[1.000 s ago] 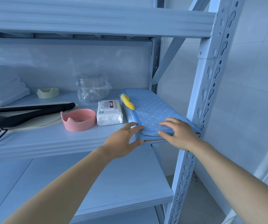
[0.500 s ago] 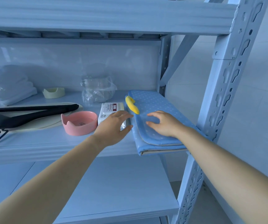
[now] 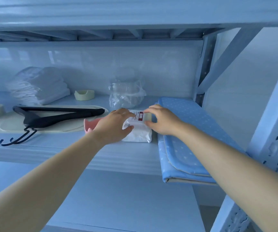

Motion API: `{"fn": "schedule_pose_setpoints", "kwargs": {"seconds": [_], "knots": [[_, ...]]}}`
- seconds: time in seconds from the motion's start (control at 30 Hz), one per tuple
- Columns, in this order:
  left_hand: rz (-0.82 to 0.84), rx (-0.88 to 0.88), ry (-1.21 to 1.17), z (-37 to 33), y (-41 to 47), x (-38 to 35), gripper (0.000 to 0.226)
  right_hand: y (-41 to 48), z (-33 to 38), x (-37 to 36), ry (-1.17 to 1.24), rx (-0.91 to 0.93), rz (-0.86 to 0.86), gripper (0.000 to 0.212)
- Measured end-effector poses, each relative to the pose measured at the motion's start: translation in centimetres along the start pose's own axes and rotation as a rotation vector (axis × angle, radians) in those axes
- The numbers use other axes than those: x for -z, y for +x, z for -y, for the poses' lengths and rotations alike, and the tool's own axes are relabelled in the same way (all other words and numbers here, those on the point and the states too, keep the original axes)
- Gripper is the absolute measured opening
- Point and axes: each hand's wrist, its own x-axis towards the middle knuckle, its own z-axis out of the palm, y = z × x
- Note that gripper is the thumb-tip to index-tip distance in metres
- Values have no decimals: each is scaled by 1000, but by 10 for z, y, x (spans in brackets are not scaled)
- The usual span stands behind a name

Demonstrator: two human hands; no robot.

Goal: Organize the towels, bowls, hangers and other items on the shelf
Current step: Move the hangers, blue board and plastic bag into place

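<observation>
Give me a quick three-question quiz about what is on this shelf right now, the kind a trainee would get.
1. True or false: both hands are on the white packet.
2. Which thing lies on the cream tray? A) a black hanger B) a pink bowl C) a clear plastic bag
3. Fill in: the blue dotted mat sticks out past the shelf's ____ edge.

Key
1. True. The left hand and the right hand rest on either side of it.
2. A. The black hanger lies across it; the pink bowl sits to its right and the clear plastic bag behind the packet.
3. Front.
</observation>
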Motion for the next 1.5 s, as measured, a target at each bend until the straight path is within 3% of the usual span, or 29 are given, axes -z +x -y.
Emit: {"fn": "schedule_pose_setpoints", "kwargs": {"seconds": [0.5,0.73,0.93,1.17,1.5], "knots": [[-21,-31,-41,109,108,20,40,137,6,-16,-143,2,-8,47],[-19,-101,4,161,165,21,42,205,7,-23,-224,-70,-69,59],[-53,-222,26,173,208,3,57,231,-2,-44,-276,-153,-62,69],[10,-192,58,181,233,-26,63,247,-16,-57,-323,-191,-33,66],[-64,-185,52,200,224,-36,56,266,-1,-72,-430,-155,-38,57]]}}
